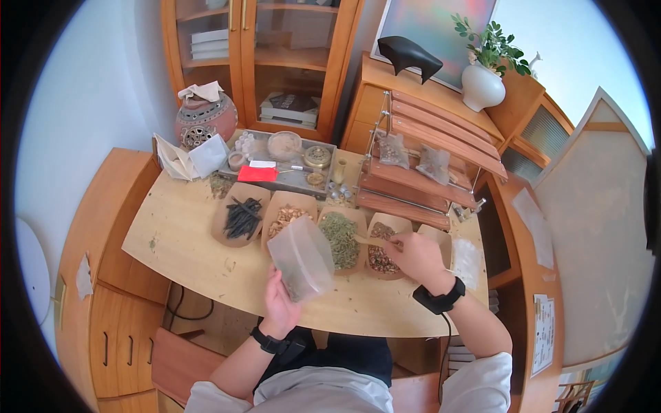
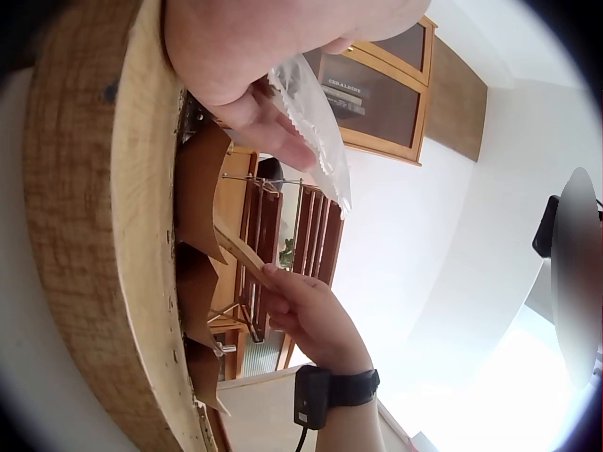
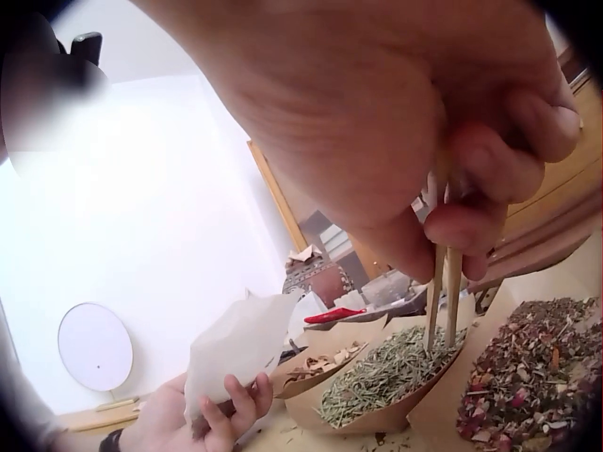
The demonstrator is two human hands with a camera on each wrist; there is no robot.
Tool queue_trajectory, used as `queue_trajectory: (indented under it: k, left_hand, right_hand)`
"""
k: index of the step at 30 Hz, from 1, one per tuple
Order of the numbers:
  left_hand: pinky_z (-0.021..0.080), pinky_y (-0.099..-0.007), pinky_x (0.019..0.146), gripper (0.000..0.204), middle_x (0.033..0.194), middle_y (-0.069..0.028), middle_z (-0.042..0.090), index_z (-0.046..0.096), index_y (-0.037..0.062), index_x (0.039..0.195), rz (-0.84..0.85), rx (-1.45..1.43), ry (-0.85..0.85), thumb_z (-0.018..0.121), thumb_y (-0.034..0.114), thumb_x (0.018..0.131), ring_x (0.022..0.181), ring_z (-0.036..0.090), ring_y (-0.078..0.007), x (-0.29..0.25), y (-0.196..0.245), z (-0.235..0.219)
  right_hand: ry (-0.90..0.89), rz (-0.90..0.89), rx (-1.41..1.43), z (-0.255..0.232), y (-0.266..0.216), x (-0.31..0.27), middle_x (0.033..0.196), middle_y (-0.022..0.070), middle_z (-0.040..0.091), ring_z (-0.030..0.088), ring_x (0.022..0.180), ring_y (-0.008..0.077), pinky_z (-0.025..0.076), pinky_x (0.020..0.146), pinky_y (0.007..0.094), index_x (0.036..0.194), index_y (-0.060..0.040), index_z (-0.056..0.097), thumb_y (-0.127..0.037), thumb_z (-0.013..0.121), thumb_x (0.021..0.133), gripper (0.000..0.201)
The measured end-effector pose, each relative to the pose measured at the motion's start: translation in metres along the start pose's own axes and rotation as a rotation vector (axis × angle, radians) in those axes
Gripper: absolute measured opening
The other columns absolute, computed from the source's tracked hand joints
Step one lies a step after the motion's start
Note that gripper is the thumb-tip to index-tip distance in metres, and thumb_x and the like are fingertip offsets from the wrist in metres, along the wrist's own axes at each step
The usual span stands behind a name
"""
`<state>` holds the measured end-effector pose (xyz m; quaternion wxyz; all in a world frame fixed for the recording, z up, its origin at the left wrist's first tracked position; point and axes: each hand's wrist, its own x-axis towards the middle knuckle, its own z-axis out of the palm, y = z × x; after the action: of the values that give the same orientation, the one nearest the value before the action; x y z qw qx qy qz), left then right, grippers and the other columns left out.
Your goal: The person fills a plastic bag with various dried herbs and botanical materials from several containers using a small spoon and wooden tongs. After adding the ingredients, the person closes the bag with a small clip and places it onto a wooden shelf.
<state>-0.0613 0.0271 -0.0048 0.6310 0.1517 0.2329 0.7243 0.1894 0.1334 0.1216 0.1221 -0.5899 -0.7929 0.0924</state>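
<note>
In the head view the left hand (image 1: 281, 304) holds a translucent pouch (image 1: 301, 258) tilted over the table's front, with some dark material low inside it. The right hand (image 1: 416, 256) pinches pale wooden tongs (image 1: 370, 240), whose tips reach the green dried herb (image 1: 339, 237) in a paper tray. In the right wrist view the two tong tips (image 3: 441, 341) touch that herb (image 3: 382, 377). Just right of it lies a tray of mixed reddish petals (image 3: 532, 377). Fingers of the left hand (image 3: 226, 414) curl round the pouch's lower edge (image 3: 240, 344).
Other paper trays hold black strips (image 1: 242, 217) and pale chips (image 1: 289, 217). Behind them are a grey tray (image 1: 282, 184) with jars and a red packet (image 1: 257, 173). A slatted wooden rack (image 1: 406, 186) with bagged material stands at the back right. A clear bag (image 1: 468, 261) lies at the right edge.
</note>
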Motion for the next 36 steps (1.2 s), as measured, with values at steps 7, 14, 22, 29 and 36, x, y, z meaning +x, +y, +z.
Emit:
queue_trajectory:
  k: [7,14,22,29,36]
  left_hand:
    - [0.036,-0.0473,0.116,0.052,0.149,-0.0093,0.044,0.033,0.0108,0.149,-0.007,-0.006,-0.006,0.041,0.031,0.102,0.14,0.042,-0.0267,0.001,0.001,0.003]
    - [0.036,-0.0462,0.115,0.052,0.148,-0.0089,0.047,0.036,0.0099,0.149,0.016,-0.004,0.005,0.041,0.031,0.102,0.138,0.045,-0.0265,0.001,-0.001,0.002]
    - [0.034,-0.0469,0.116,0.053,0.15,-0.009,0.043,0.033,0.0101,0.15,0.008,0.007,-0.008,0.041,0.03,0.102,0.14,0.042,-0.0266,0.001,0.0,0.001]
    - [0.037,-0.0465,0.114,0.051,0.146,-0.0087,0.049,0.038,0.0106,0.147,0.013,0.003,0.018,0.042,0.031,0.101,0.137,0.046,-0.0263,0.001,0.0,0.005]
    - [0.038,-0.0478,0.114,0.05,0.145,-0.0083,0.049,0.038,0.0116,0.147,0.009,0.015,0.012,0.043,0.03,0.1,0.137,0.046,-0.0263,0.001,0.0,0.002]
  right_hand:
    - [-0.257,0.175,0.106,0.001,0.01,0.02,0.082,0.0158,0.073,0.07,0.08,0.0362,0.057,0.075,0.044,0.094,-0.0121,0.079,-0.04,0.066,0.089,0.031]
    - [-0.148,-0.026,-0.016,0.02,-0.01,0.023,0.084,0.0153,0.073,0.071,0.08,0.0344,0.057,0.073,0.0442,0.087,-0.0093,0.076,-0.038,0.064,0.09,0.031]
    - [0.014,-0.185,-0.145,0.049,-0.012,0.018,0.072,0.0162,0.069,0.07,0.068,0.0342,0.056,0.063,0.0452,0.078,-0.0088,0.071,-0.03,0.062,0.09,0.026]
    - [0.091,-0.267,-0.117,0.063,0.0,0.019,0.071,0.0155,0.069,0.068,0.065,0.0335,0.056,0.061,0.0445,0.076,-0.0075,0.069,-0.027,0.063,0.088,0.024]
    - [0.166,-0.295,-0.055,0.06,0.004,0.017,0.075,0.0122,0.069,0.068,0.069,0.0321,0.055,0.061,0.0432,0.075,-0.0083,0.068,-0.026,0.062,0.09,0.024]
